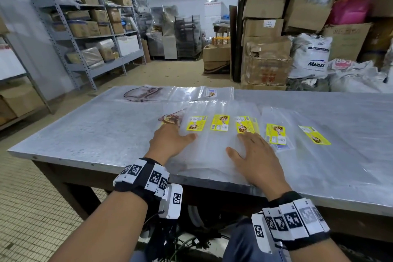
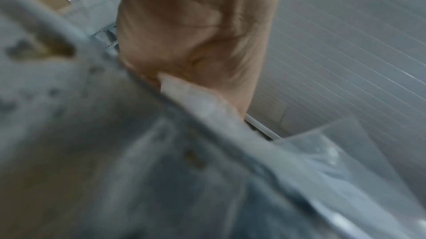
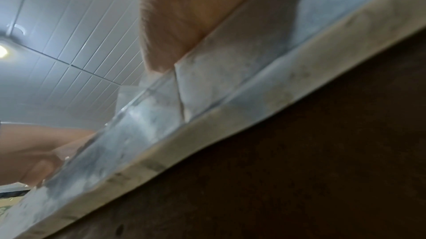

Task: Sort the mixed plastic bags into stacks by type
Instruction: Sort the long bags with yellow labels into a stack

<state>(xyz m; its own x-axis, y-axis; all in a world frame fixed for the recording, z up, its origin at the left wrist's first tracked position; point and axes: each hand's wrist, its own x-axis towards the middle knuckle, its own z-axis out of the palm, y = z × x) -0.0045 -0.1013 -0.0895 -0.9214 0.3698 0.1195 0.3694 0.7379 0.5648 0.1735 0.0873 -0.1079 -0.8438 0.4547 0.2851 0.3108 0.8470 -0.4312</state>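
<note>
Both hands lie flat, fingers extended, gripping nothing: left hand (image 1: 170,141) and right hand (image 1: 254,155) press the clear bags (image 1: 210,151), whose long axes run away from the person across the surface (image 1: 85,134).

Grey metal table (image 1: 89,134) carries overlapping, seemingly clear plastic bags (image 1: 212,147).
</note>
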